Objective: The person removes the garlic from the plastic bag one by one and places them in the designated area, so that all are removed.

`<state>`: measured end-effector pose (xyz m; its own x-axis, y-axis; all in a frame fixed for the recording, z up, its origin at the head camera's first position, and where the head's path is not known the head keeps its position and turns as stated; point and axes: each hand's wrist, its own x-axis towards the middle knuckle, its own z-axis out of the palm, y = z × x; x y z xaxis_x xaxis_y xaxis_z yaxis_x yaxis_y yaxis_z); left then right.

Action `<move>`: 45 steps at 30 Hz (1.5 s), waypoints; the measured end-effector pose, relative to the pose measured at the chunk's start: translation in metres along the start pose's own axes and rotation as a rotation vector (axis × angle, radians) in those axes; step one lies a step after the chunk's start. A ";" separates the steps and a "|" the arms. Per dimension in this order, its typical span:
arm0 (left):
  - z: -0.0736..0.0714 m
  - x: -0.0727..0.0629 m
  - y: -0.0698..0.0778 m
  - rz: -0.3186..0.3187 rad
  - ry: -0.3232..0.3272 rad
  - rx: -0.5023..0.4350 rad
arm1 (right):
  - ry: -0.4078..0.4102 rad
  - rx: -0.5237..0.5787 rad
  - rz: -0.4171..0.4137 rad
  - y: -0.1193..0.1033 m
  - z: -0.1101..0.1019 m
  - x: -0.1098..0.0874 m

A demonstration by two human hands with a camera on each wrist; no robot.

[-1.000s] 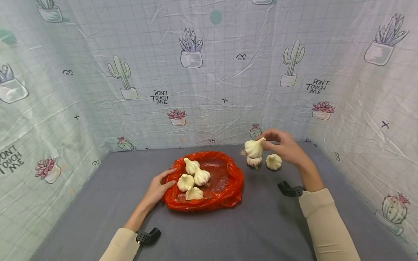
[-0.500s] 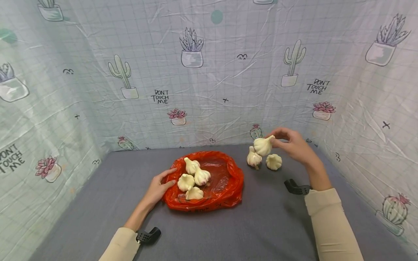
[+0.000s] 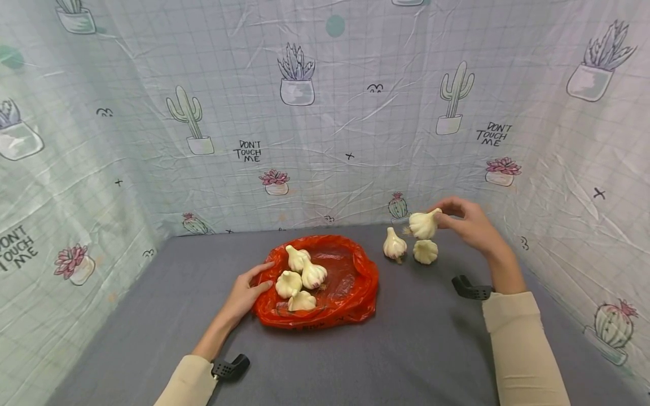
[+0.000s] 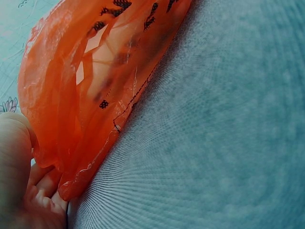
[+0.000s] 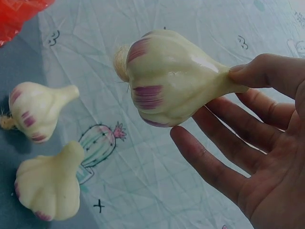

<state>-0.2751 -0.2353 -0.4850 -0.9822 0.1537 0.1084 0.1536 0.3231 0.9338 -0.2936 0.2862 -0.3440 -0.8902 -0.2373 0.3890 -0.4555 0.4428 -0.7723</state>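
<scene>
Raised above the table at the right, my right hand [image 3: 469,225] pinches a garlic bulb [image 3: 424,225] by its stem between thumb and fingers. The right wrist view shows this bulb [image 5: 176,81] with purple streaks and a tuft of roots. Two more bulbs stand on the table below it, a garlic bulb with visible roots [image 3: 394,246] and a paler garlic bulb [image 3: 425,252]. My left hand [image 3: 246,290] holds the left side of an open red plastic bag [image 3: 365,282], thumb and fingers about its edge [image 4: 52,143]. Several garlic bulbs [image 3: 314,274] lie in the bag's left half.
A grey cloth [image 3: 396,349] covers the table. Behind and at both sides hangs a wrinkled curtain [image 3: 325,124] printed with potted cacti. Black wrist cameras [image 3: 231,367] sit on both wrists, near beige sleeves.
My right hand has moved to the right with the pinched garlic bulb, uncovering the left bulb on the table. My left hand and the bag have stayed put.
</scene>
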 end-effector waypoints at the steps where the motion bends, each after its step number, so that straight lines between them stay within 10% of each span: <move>1: 0.000 0.000 0.000 0.000 -0.001 -0.002 | 0.003 0.001 0.004 0.001 -0.001 0.000; 19: 0.003 0.003 0.002 -0.009 0.007 0.027 | 0.063 -0.027 0.041 0.020 -0.013 -0.003; 45: 0.001 0.000 0.000 -0.003 -0.002 -0.018 | -0.079 -0.224 0.224 0.052 -0.041 0.006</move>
<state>-0.2749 -0.2342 -0.4854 -0.9824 0.1541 0.1051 0.1488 0.3069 0.9401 -0.3234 0.3429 -0.3612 -0.9689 -0.1754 0.1747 -0.2475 0.6685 -0.7014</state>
